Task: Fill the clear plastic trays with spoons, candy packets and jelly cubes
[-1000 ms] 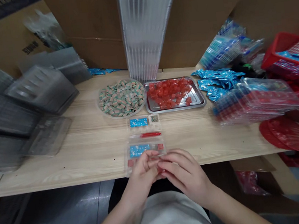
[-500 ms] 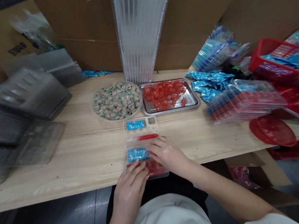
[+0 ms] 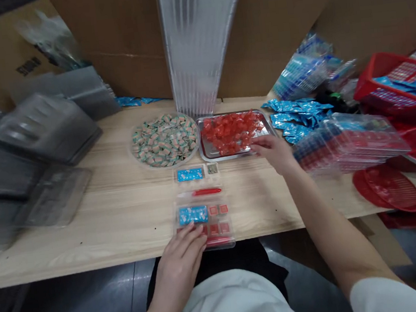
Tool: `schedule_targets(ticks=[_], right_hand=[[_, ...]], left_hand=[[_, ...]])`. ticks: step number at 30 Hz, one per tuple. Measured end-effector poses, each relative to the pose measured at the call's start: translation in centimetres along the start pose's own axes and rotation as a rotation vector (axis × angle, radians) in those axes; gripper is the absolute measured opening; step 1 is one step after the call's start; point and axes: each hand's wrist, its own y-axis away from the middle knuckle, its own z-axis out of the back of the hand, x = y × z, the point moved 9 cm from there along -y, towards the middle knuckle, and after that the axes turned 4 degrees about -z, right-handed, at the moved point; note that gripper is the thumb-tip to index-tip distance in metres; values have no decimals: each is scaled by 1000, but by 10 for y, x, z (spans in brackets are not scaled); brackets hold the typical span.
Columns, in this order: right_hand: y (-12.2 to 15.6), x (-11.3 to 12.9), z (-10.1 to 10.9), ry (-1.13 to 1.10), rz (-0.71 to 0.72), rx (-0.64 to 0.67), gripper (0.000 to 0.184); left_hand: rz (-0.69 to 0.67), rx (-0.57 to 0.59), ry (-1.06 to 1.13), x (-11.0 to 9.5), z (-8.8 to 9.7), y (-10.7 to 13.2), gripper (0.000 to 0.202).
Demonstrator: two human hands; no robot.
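My left hand (image 3: 184,259) lies with fingers stretched out over the lower left of a clear compartment tray (image 3: 228,219) at the table's front edge. In this tray are a blue patterned packet (image 3: 193,215), several small red squares (image 3: 213,210) and a red strip along the bottom. My right hand (image 3: 273,153) is at the right front rim of a metal tray (image 3: 265,130), its fingers slightly apart beside the heap of small red wrapped pieces (image 3: 229,131). Nothing shows between those fingers.
Behind the compartment tray lie a red pen-like item (image 3: 207,191) and another tray with a blue packet (image 3: 190,174). A round dish (image 3: 164,141) holds small packets. Stacked clear trays (image 3: 40,130) stand left; filled trays (image 3: 356,139), blue packets (image 3: 297,116) and a red basket (image 3: 375,74) sit right.
My right hand has left the compartment tray and moved up and right to the metal tray, uncovering two red squares beside the blue packet. My left hand stays in place.
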Motion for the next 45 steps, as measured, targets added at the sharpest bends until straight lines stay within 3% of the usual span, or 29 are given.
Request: schedule_targets(ticks=[2, 5, 7, 9, 12, 15, 21, 26, 31, 35, 38, 40, 42, 43, 45], right_hand=[[37, 29, -25, -144, 62, 210, 25], [103, 95, -71, 10, 393, 467, 15], [136, 127, -99, 123, 593, 542, 15], [153, 143, -118, 213, 721, 554, 15], [156, 147, -127, 323, 805, 508, 12], [147, 142, -124, 399, 789, 432, 9], [154, 140, -134, 310, 788, 496, 10], [155, 135, -123, 223, 742, 479, 22], [172, 137, -128, 328, 847, 428, 17], [181, 137, -139, 411, 827, 444, 17], [159, 133, -123, 272, 791, 483, 25], [111, 116, -94, 230, 666, 387, 24], [45, 78, -53, 419, 368, 113, 23], [18, 60, -38, 550, 262, 35, 22], [-19, 33, -27, 737, 195, 21, 24]], left_hand=[[-4, 10, 1, 1, -1, 1, 23], [-21, 40, -13, 2, -4, 4, 26], [-22, 51, -16, 3, -5, 6, 27], [-13, 58, -12, 4, -6, 7, 28], [-8, 66, -7, 4, -7, 8, 30], [-7, 62, 6, 5, -7, 9, 31], [9, 62, 21, 8, -8, 9, 30], [1, 55, 9, 8, -7, 10, 30], [-46, 42, -41, 6, -6, 9, 30], [-76, 70, -48, 5, -8, 9, 31], [-92, 68, -47, 4, -7, 8, 31], [-97, 66, -43, 3, -6, 6, 30], [-87, 69, -40, 2, -6, 5, 29], [-77, 70, -41, 2, -6, 4, 29], [-51, 78, -40, 3, -5, 3, 28]])
